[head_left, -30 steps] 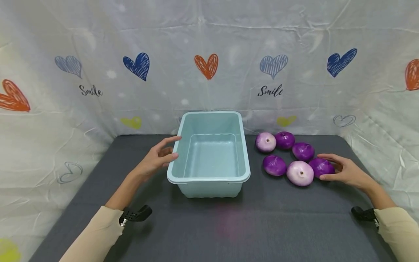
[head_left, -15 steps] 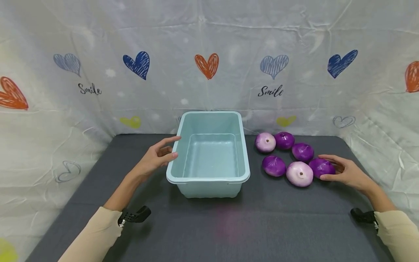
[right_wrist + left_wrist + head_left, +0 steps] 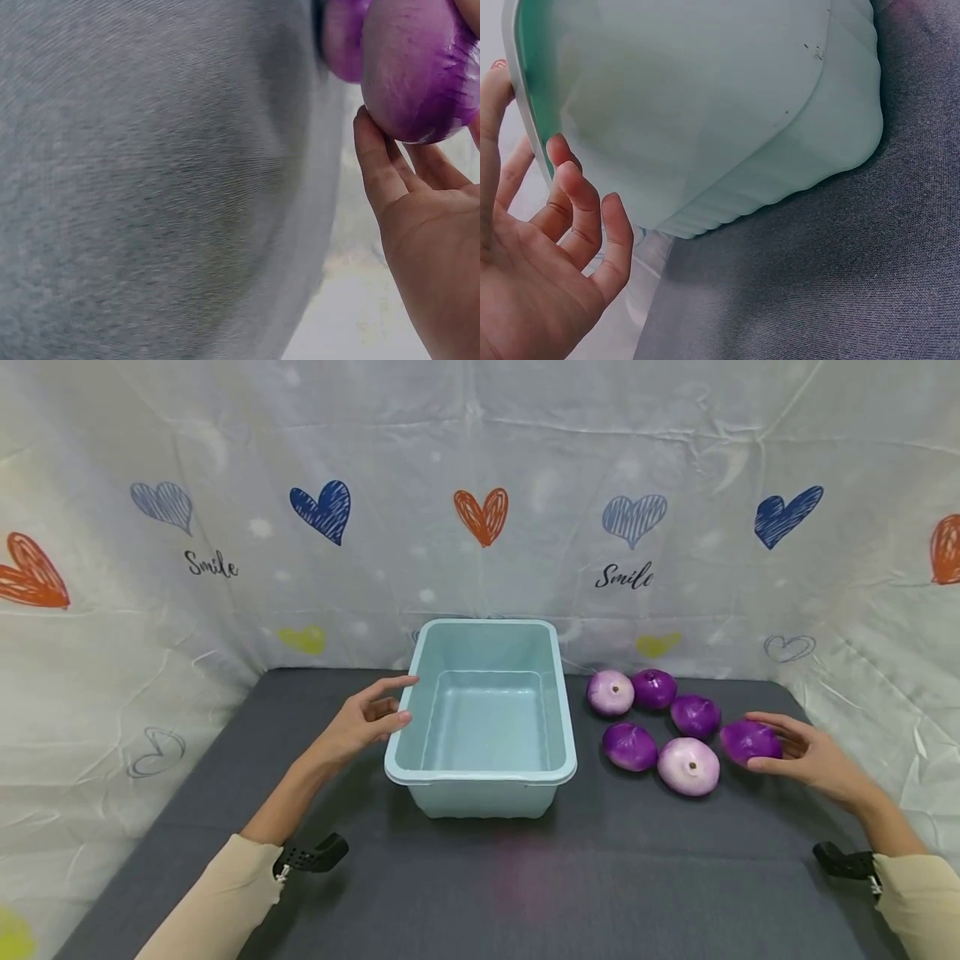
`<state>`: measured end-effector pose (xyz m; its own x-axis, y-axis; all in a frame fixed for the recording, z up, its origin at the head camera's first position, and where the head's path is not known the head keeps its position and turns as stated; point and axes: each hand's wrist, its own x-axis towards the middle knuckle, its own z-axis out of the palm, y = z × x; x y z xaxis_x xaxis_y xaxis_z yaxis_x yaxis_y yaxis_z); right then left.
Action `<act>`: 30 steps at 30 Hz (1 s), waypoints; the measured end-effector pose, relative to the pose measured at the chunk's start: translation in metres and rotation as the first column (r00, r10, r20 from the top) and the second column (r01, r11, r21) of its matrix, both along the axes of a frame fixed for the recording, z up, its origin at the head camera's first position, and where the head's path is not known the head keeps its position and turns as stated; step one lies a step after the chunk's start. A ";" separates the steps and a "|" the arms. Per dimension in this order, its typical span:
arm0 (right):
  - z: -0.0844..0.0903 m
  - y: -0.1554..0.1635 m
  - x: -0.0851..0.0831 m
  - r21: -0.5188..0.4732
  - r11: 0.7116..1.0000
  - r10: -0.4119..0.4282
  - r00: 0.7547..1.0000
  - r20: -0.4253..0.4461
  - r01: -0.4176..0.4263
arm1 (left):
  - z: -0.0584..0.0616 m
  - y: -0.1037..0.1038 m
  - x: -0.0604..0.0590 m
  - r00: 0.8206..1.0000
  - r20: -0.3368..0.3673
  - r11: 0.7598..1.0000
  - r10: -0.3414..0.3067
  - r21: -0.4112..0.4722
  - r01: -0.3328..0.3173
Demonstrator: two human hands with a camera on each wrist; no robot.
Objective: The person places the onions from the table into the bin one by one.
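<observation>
My left hand (image 3: 358, 720) is at the left side of a light blue plastic basin (image 3: 480, 775). Its thumb and index finger reach over the rim, while the other fingers curl outside the wall, as the left wrist view shows. Nothing lies in the basin. On the right, my right hand (image 3: 813, 758) grips a purple onion (image 3: 750, 742) between thumb and fingers; it looks slightly raised from the table. The right wrist view shows this onion (image 3: 416, 67) up close, fingertips against its side. Just left of it sit a pale onion (image 3: 688, 767) and a purple onion (image 3: 696, 717).
More onions stand between basin and right hand: a purple one (image 3: 630, 747) in front, a pale one (image 3: 611, 693) and a purple one (image 3: 654, 689) behind. A dark grey cloth covers the table (image 3: 600, 877). A white curtain (image 3: 547, 560) with printed hearts hangs behind.
My right hand has drawn the purple onion a little to the right and up, apart from the pale onion beside it. My left hand stays at the basin rim.
</observation>
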<state>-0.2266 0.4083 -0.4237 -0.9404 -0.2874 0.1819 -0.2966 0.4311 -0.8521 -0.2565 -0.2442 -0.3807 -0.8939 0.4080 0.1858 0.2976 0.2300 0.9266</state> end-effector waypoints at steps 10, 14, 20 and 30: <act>0.019 -0.005 0.001 -0.040 0.999 -0.027 1.000 0.001 0.027 | -0.001 0.001 0.000 1.000 -0.007 1.000 0.003 0.022 -0.003; 0.022 -0.008 0.001 -0.049 0.999 -0.015 1.000 0.005 0.015 | -0.002 0.000 0.000 1.000 -0.005 1.000 0.006 0.022 -0.005; 0.026 -0.015 0.001 -0.052 0.999 0.012 1.000 -0.009 -0.012 | 0.001 0.000 -0.001 1.000 0.014 1.000 -0.002 0.019 0.002; 0.035 -0.030 -0.004 -0.093 0.996 0.003 0.999 -0.032 -0.006 | 0.004 0.000 -0.006 1.000 0.007 1.000 0.026 -0.016 -0.026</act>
<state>-0.2307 0.3786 -0.3885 -0.9323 -0.2722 0.2381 -0.3262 0.3488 -0.8786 -0.2627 -0.2443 -0.3770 -0.9054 0.3878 0.1732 0.2848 0.2520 0.9249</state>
